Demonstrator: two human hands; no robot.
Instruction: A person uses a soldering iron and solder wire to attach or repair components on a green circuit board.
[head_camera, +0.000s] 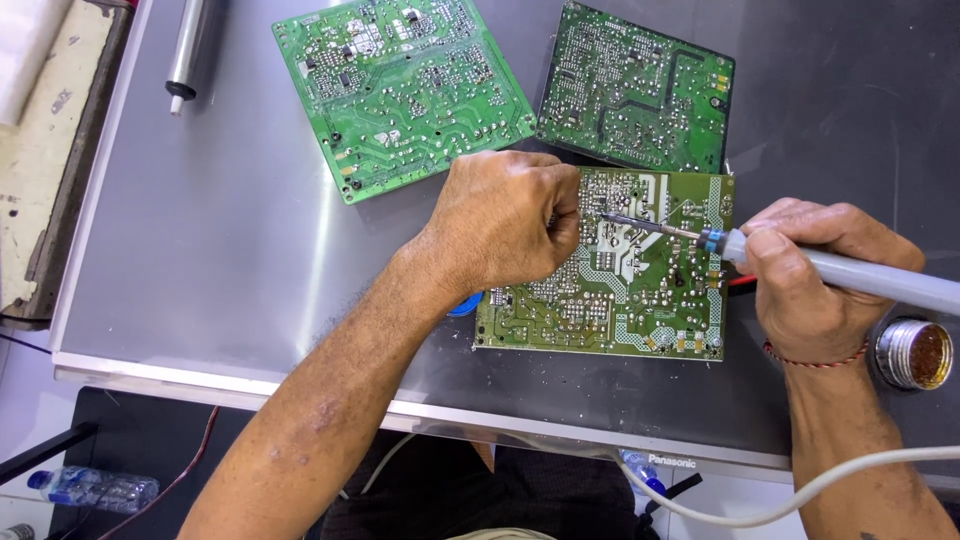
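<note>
Here, circuit board (610, 290) between hands (500, 220)

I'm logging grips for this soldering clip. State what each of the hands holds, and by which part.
The right hand grips the soldering iron by its grey handle, near the tip end. The left hand is fisted over the circuit board; what it pinches cannot be told.

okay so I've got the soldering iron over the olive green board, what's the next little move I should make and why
Probably ease the soldering iron tip down onto the joint beside your left hand. The right hand holds the iron low across the olive green board, its tip near the left fingers, which seem to pinch something there; whether it touches the board is unclear.
</note>
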